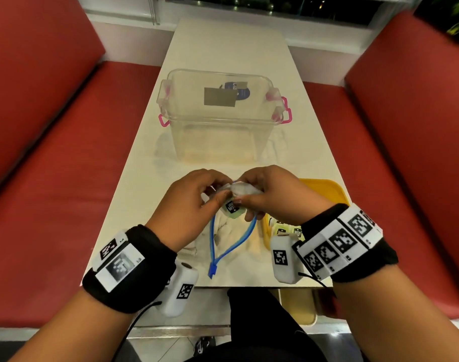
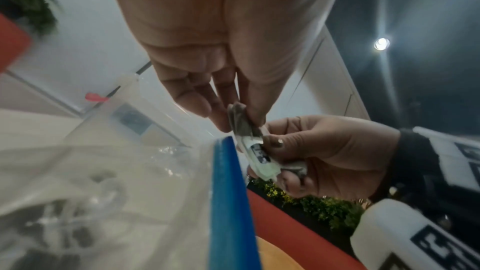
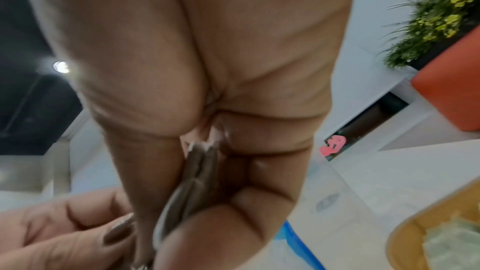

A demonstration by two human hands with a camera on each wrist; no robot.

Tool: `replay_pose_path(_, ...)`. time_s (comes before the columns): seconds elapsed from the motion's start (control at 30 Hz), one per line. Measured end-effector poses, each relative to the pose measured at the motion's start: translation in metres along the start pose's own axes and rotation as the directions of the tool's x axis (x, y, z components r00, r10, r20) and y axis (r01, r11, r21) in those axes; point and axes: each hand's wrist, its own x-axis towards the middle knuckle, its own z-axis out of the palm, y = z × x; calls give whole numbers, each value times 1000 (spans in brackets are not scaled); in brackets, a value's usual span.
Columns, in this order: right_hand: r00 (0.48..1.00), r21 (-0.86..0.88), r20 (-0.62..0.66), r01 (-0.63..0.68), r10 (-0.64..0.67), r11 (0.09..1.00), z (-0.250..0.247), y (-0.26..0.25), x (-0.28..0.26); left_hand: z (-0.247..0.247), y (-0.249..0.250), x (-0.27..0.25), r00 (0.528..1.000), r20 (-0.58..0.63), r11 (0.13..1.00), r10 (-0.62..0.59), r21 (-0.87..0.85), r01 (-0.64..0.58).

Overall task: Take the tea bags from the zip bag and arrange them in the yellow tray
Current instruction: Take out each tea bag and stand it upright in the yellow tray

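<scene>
A small cluster of pale paper tea bags with a black-and-green printed tag (image 1: 234,198) was held in the air between both hands, above the open mouth of the clear plastic zip bag with the blue zipper strip (image 1: 233,246); the zip bag lay flat on the near end of the white table (image 1: 223,48), its blue slider toward the near edge. The right hand (image 1: 272,194) clasped the cluster, thumb over the top and fingers curled beneath; in the right wrist view the bags sat edge-on between thumb and folded fingers. The left hand (image 1: 189,205) pinched one end of the same cluster with thumb and fingertips (image 2: 221,118); in the left wrist view the tag faced the camera, just beside the blue zipper strip. How many bags made up the cluster could not be told. The yellow plastic tray (image 1: 327,189) stood on the table at the right, largely hidden behind the right wrist; a few pale green tagged tea bags (image 1: 288,229) lay in its near part. Farther along the table stood a clear plastic storage box with pink clip handles (image 1: 220,116), a grey card and a dark blue item inside it; red upholstered benches (image 1: 53,152) flanked the table on both sides.
</scene>
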Motion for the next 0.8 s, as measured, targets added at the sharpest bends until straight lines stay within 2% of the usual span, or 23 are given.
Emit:
replay_pose_path(0.13,998,111,-67,15,-8,994,-9,10,-6,4,1,5,973,20,926,-229,-304,224)
replay_pose_path(0.23,982,249,-186,50,-3,967,-13,13,-7,6,5,9,930,142,798,-339,-480,364)
replay_pose_path(0.33,953,204,-295,127,-63,971,-17,12,-8,9,10,12,888,239,672,-394,-584,456)
replay_pose_path(0.47,925,187,-361,200,-122,962,-22,6,-11,13,15,14,862,328,596,-386,-625,504)
replay_pose_path(0.6,944,279,-272,264,-187,923,-19,6,-13,14,15,13,837,404,507,-369,-667,546)
replay_pose_path(0.8,973,325,-91,231,-213,917,-17,12,-15,13,15,14,790,500,214,-354,-780,589)
